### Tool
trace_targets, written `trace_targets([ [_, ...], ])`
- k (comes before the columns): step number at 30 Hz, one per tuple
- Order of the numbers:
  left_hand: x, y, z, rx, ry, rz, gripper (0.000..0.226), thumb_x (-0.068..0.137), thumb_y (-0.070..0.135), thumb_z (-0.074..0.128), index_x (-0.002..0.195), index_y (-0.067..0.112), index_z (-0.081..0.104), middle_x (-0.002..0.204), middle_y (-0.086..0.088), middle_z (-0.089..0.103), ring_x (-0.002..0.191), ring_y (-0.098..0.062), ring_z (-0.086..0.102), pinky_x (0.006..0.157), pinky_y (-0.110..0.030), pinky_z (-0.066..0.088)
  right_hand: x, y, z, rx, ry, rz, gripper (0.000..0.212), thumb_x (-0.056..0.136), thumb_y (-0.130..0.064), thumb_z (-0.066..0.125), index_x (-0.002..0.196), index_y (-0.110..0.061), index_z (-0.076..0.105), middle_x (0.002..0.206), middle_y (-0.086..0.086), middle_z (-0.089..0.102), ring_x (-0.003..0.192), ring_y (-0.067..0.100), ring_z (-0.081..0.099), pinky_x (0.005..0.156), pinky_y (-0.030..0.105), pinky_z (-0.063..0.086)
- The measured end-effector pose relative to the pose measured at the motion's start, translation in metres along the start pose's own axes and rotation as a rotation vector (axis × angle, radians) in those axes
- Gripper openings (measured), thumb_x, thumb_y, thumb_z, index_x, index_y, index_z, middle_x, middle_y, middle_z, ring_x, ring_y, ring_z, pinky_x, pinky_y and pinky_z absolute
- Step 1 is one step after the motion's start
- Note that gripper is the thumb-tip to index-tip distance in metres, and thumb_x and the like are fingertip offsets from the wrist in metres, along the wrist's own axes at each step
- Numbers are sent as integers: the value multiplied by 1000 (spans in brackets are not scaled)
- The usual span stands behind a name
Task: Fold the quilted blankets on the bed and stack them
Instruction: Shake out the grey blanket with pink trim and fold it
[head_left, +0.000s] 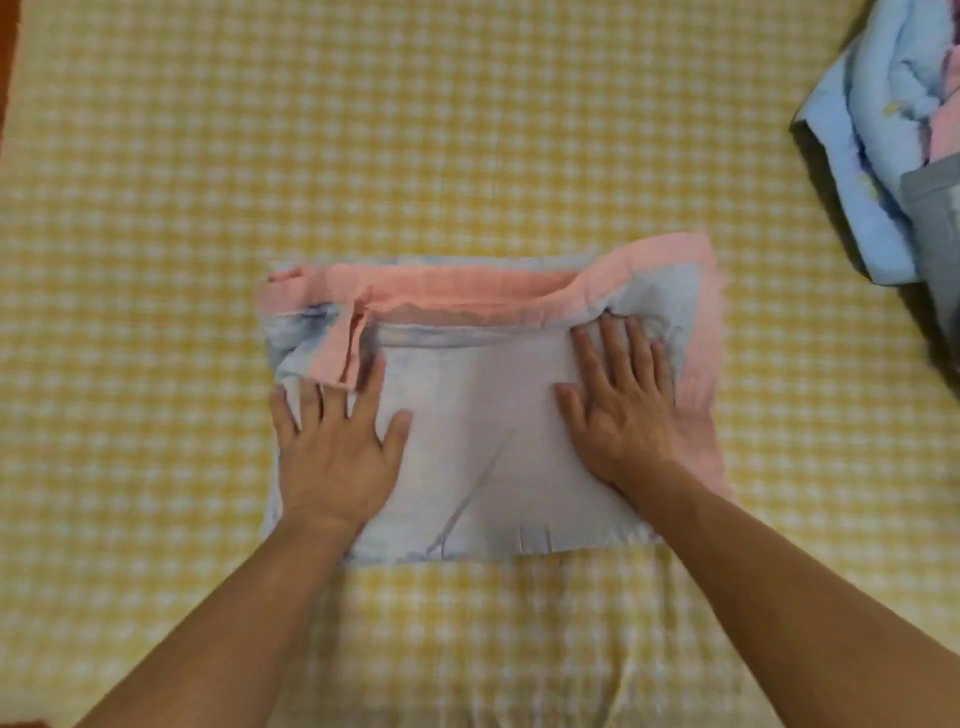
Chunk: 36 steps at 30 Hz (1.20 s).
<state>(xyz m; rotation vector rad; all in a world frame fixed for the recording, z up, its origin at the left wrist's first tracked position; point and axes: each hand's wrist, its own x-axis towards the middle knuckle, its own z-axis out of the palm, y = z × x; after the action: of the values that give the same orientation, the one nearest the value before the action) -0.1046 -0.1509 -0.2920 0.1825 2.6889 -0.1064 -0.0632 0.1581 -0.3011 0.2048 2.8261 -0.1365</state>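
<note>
The folded blanket (483, 415) lies flat near the middle of the bed, on the yellow checked bedspread (467, 130). It forms a compact rectangle, pale grey-blue on top with a pink border (457, 291) showing along the far edge and down the right side. The far edge is untidy: a pink flap turns over at the left corner and the right corner is bunched.

The left hand (337, 452) rests flat on the near-left part of the blanket, fingers straight and spread, fingertips reaching the turned pink flap. The right hand (623, 410) lies flat on the right part, fingers extended toward the bunched corner. Neither hand grips anything; both press palm-down on the cloth.

Judged step: smoothing the fold before stacking. To do it well:
1. Keep both palms flat and sweep outward from the centre toward the edges to expel trapped air.
2. Tuck the loose pink flap under so the layers align.
3. Flatten the raised right corner until the outline is square.
4. Lift only when the layers lie even; quilted fabric is likely to spring open if released early.

A pile of other blankets (883, 130), light blue with pink and grey, sits well apart at the far right of the bed.
</note>
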Motion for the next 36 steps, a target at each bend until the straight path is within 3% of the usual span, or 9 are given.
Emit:
trace_targets([
  [5, 15, -39, -46, -217, 73, -286, 76, 96, 60, 26, 162, 24, 13, 169, -18, -2, 155, -42, -5, 122, -65, 2, 32, 14, -40, 98, 69, 347, 68, 101, -56, 20, 160, -22, 13, 168, 11, 2, 153, 36, -1, 122, 58, 5],
  [8, 33, 12, -70, -147, 391, 97, 71, 95, 44, 45, 158, 15, 30, 166, -24, 14, 154, -45, 7, 122, -61, 4, 61, -26, -57, 145, 192, 215, 64, 102, -51, 33, 158, -21, 23, 166, 15, 10, 153, 39, 4, 121, 58, 3],
  [11, 65, 39, -59, -25, 332, 358, 65, 100, 50, 42, 160, 28, 27, 169, -15, 14, 155, -41, 7, 123, -60, 7, 77, -46, -43, 14, 85, 55, 67, 101, -60, 23, 159, -27, 19, 167, 9, 10, 154, 35, 1, 123, 55, -2],
  [16, 129, -24, -56, -146, 199, -164, 51, 107, 47, 22, 155, 31, 32, 163, -12, 27, 147, -45, 24, 115, -65, 24, 110, 13, -39, 14, 18, 290, 69, 100, -63, 15, 160, -29, 12, 168, 8, 2, 154, 33, -4, 123, 54, -4],
  [20, 124, -51, -100, -536, 443, -336, 35, 105, 30, 40, 125, 7, 58, 130, -23, 52, 113, -46, 54, 90, -52, 45, 91, 22, -58, 178, 128, 433, 66, 103, -52, 26, 160, -22, 11, 167, 16, 2, 153, 38, -2, 122, 58, 1],
  [23, 84, -32, -126, -443, 569, -256, 40, 100, 39, 50, 126, 10, 56, 124, -17, 57, 116, -40, 51, 96, -51, 41, 62, 8, -65, 179, 223, 353, 63, 103, -43, 39, 158, -19, 20, 165, 20, 9, 151, 41, 5, 120, 59, 7],
  [26, 63, -3, -113, -610, 266, -142, 49, 92, 55, 61, 125, 20, 53, 111, -2, 64, 101, -28, 60, 84, -44, 52, 54, -9, -49, 210, 66, 337, 66, 101, -53, 29, 159, -27, 12, 167, 11, 0, 153, 35, -3, 122, 58, 3],
  [31, 97, -34, -107, -962, 364, -394, 25, 92, 27, 72, 81, 9, 58, 69, 2, 54, 70, -26, 54, 56, -24, 37, 61, -7, -34, 198, 17, 338, 68, 100, -59, 24, 160, -31, 5, 168, 6, -3, 153, 33, -6, 122, 56, 1],
  [36, 92, -65, -105, -731, 461, -569, 36, 103, 32, 53, 126, 4, 55, 129, -25, 54, 118, -42, 51, 100, -43, 38, 63, -7, -36, 191, -48, 338, 70, 99, -61, 24, 160, -33, 1, 168, 2, -8, 153, 30, -11, 123, 55, -3],
])
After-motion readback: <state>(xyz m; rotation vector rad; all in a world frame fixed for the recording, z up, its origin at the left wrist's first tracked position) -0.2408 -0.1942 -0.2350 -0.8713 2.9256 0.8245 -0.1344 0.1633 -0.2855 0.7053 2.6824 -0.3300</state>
